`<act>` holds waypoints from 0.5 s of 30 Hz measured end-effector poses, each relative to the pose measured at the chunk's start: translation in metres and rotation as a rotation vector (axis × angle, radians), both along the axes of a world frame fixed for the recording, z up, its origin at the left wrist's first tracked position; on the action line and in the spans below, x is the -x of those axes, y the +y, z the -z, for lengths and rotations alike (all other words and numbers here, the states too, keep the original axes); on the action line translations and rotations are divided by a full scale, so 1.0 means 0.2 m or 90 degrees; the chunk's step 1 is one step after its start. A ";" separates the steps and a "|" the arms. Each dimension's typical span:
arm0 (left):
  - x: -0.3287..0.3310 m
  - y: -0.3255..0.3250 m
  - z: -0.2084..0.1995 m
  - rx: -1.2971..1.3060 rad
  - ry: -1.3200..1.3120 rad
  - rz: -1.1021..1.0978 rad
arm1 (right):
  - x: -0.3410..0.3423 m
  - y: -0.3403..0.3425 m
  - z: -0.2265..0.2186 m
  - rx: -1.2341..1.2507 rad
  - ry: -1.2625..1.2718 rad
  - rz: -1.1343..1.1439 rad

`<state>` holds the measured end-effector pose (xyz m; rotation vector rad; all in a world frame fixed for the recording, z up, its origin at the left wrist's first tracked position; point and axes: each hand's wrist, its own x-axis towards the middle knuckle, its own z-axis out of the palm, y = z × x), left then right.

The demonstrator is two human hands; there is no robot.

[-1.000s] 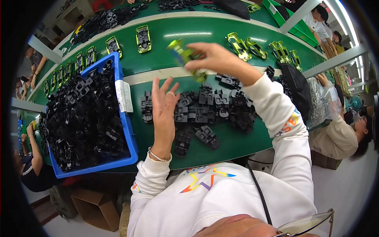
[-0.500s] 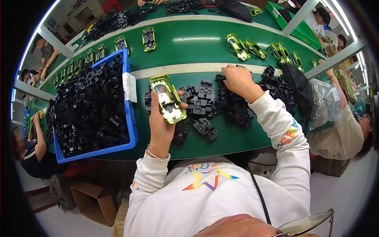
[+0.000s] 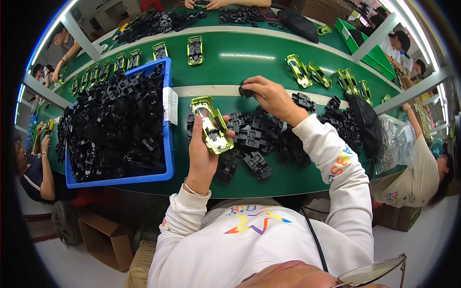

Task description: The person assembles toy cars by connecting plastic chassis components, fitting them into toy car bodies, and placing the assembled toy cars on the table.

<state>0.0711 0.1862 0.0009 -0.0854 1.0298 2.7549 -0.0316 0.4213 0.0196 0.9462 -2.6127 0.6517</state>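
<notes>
My left hand [image 3: 201, 161] is closed around a yellow-green toy car body [image 3: 214, 132], its hollow underside turned up. Between the fingers of my right hand [image 3: 272, 98] is a black plastic car chassis [image 3: 247, 89], partly hidden by the fingertips. That hand is above the pale strip along the bench, to the right of the car body and apart from it. Below both hands lies a pile of black chassis parts [image 3: 257, 132] on the green bench top. Two loose parts [image 3: 258, 165] lie nearest to me, beside my left wrist.
At the left stands a blue crate [image 3: 169, 144] heaped with black parts. Car bodies with chassis [image 3: 195, 50] line the green surface beyond; bare car bodies [image 3: 298, 71] lie right. A black bag [image 3: 362, 120] and a clear plastic bag [image 3: 396, 144] sit at right. Other people work around.
My right hand has lifted a black chassis from the pile and moved left toward the car body. My left hand still holds the body. The whole view has shifted slightly.
</notes>
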 end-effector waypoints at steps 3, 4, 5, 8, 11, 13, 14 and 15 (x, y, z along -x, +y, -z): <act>-0.01 -0.02 0.00 -0.011 -0.008 -0.005 | 0.04 -0.02 0.09 0.143 -0.135 -0.065; 0.00 -0.03 0.00 -0.009 -0.011 -0.007 | 0.05 0.00 0.10 0.142 -0.133 -0.070; 0.00 -0.04 -0.01 -0.010 -0.009 -0.009 | 0.06 0.04 0.12 0.099 -0.113 -0.074; 0.03 -0.06 0.01 -0.002 -0.007 -0.027 | 0.05 0.08 0.10 0.026 -0.078 -0.068; 0.07 -0.06 0.02 -0.012 -0.011 -0.029 | 0.00 0.00 0.02 0.071 -0.147 0.184; 0.07 -0.05 0.02 -0.005 -0.013 -0.038 | -0.02 -0.11 0.00 -0.012 -0.121 0.226; 0.09 -0.04 0.02 -0.002 -0.010 -0.042 | -0.02 -0.15 0.00 -0.098 -0.088 0.272; 0.10 -0.03 0.01 -0.009 -0.016 -0.037 | 0.01 -0.17 0.02 -0.144 -0.077 0.270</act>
